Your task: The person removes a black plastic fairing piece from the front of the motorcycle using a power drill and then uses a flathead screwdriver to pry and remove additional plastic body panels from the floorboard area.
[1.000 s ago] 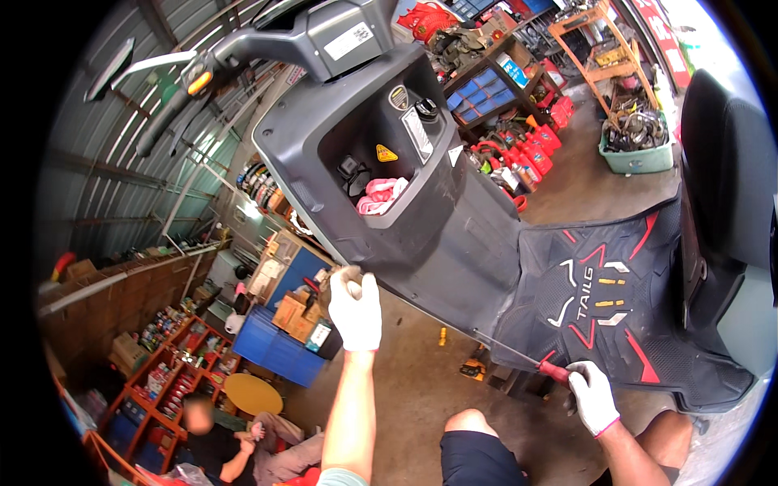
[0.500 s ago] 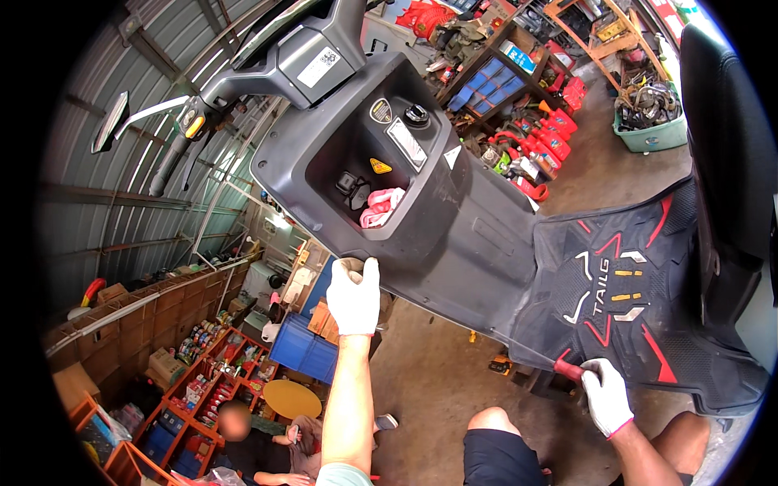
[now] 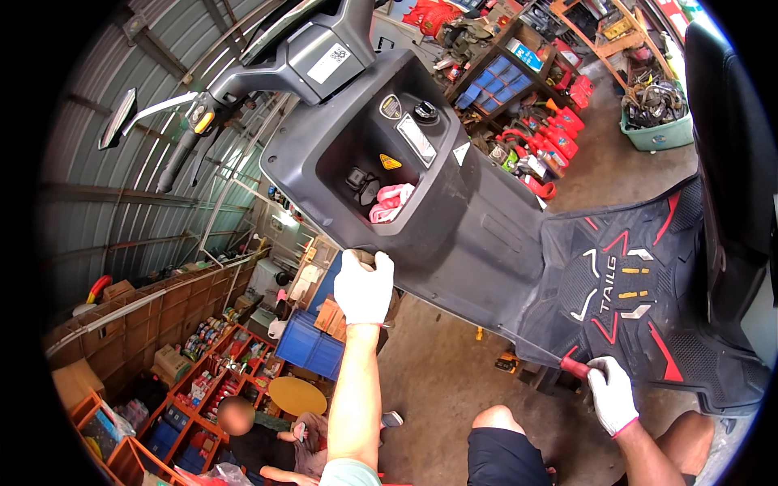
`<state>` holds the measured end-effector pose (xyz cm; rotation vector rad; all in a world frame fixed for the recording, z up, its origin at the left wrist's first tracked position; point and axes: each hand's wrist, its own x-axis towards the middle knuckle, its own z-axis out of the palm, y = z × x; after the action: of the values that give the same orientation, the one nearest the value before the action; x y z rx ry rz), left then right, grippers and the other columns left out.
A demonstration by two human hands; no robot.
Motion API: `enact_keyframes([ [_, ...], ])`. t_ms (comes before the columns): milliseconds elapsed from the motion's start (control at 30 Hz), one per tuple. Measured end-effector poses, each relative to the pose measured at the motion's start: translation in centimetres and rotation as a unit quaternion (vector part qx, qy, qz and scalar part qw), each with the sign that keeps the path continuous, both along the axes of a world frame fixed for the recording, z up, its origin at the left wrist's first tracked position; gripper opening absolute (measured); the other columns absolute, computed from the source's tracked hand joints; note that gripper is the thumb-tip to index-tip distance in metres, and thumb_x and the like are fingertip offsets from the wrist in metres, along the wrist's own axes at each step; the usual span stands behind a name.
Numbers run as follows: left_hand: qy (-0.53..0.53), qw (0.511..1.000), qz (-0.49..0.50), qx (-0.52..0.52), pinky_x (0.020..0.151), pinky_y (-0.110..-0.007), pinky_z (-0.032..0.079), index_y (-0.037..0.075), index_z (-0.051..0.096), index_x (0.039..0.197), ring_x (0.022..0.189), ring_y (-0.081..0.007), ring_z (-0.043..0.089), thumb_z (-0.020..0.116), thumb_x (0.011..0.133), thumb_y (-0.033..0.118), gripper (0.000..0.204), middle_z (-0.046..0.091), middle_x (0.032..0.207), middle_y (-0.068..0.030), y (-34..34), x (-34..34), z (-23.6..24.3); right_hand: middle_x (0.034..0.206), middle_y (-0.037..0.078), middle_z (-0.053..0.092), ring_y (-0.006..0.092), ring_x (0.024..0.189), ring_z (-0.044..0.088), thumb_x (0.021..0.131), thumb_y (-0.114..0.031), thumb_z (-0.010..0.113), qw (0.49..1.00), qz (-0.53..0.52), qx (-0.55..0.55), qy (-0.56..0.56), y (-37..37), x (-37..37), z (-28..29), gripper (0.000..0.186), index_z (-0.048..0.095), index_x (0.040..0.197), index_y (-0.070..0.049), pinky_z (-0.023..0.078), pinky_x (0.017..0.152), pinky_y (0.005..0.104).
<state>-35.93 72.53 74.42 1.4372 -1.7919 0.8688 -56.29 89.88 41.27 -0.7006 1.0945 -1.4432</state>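
A dark grey scooter fills the upper middle, its front inner panel running down to a black floor mat with red marks. My left hand, in a white glove, has its fingers curled at the panel's side edge; the fingertips are partly hidden there. In my right hand, also gloved, is the red handle of a screwdriver. Its thin shaft points up-left along the panel's lower edge by the mat, and I cannot make out where the tip sits. A pink and white cloth lies in the panel's storage pocket.
A yellow and black power tool is on the floor under the scooter. Another person sits at lower left beside orange shelving and a round yellow stool top. A green tub of parts stands at upper right.
The whole view has shifted slightly, so the scooter appears a little further right. Both hands keep nearly the same places on the panel edge and the screwdriver.
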Motion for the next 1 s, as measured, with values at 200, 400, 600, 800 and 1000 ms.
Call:
enact_keyframes([
  [200,-0.006,1.000,-0.007,-0.003,0.068,-0.042,0.054,0.005,0.063,0.090,0.069,-0.0322,0.069,0.067,0.084,0.024,0.021,0.067,0.070,-0.0133,-0.4,1.3,0.1,0.081,0.010,0.062,0.0119,0.048,0.058,0.098,-0.013,0.054,1.000,-0.005,-0.002,-0.004,-0.1,0.3,-0.7,0.017,0.059,0.109,0.000,0.045,0.042,0.0278],
  [400,0.045,0.982,-0.110,0.147,0.077,-0.040,0.053,0.001,0.066,0.094,0.081,-0.0298,0.069,0.062,0.089,0.021,0.021,0.069,0.082,-0.0170,0.6,3.4,-6.2,0.083,0.011,0.063,0.0123,0.050,0.059,0.098,-0.013,0.054,1.000,-0.011,-0.002,-0.006,-0.5,0.3,-1.3,0.018,0.059,0.110,0.001,0.046,0.043,0.0277],
  [600,-0.240,0.881,-0.272,0.305,0.070,-0.036,0.051,0.005,0.067,0.102,0.081,-0.0268,0.065,0.054,0.095,0.018,0.019,0.066,0.084,-0.0122,3.2,1.8,-22.4,0.092,0.016,0.063,0.0259,0.074,0.066,0.092,-0.008,0.062,0.978,-0.082,-0.102,0.161,-0.3,0.1,-1.4,0.018,0.059,0.109,-0.001,0.051,0.065,0.0357],
  [800,0.556,0.426,-0.216,0.681,0.040,-0.022,0.023,0.009,0.063,0.114,0.044,-0.0043,0.028,0.042,0.107,0.042,0.039,0.036,0.059,0.0081,7.6,-3.5,-31.7,0.103,0.017,0.057,0.0388,0.096,0.057,0.070,0.006,0.066,0.907,-0.165,-0.216,0.322,0.0,0.5,-1.6,0.036,0.057,0.104,-0.005,0.047,0.084,0.0463],
  [1000,0.630,0.409,-0.231,0.619,0.040,-0.024,0.025,0.012,0.061,0.100,0.041,-0.0067,0.029,0.045,0.106,0.044,0.037,0.034,0.054,0.0082,7.6,-5.6,-32.2,0.095,0.018,0.061,0.0315,0.087,0.063,0.084,-0.005,0.064,0.971,-0.121,-0.137,0.153,0.1,-1.2,0.5,0.027,0.056,0.109,0.000,0.050,0.076,0.0418],
])
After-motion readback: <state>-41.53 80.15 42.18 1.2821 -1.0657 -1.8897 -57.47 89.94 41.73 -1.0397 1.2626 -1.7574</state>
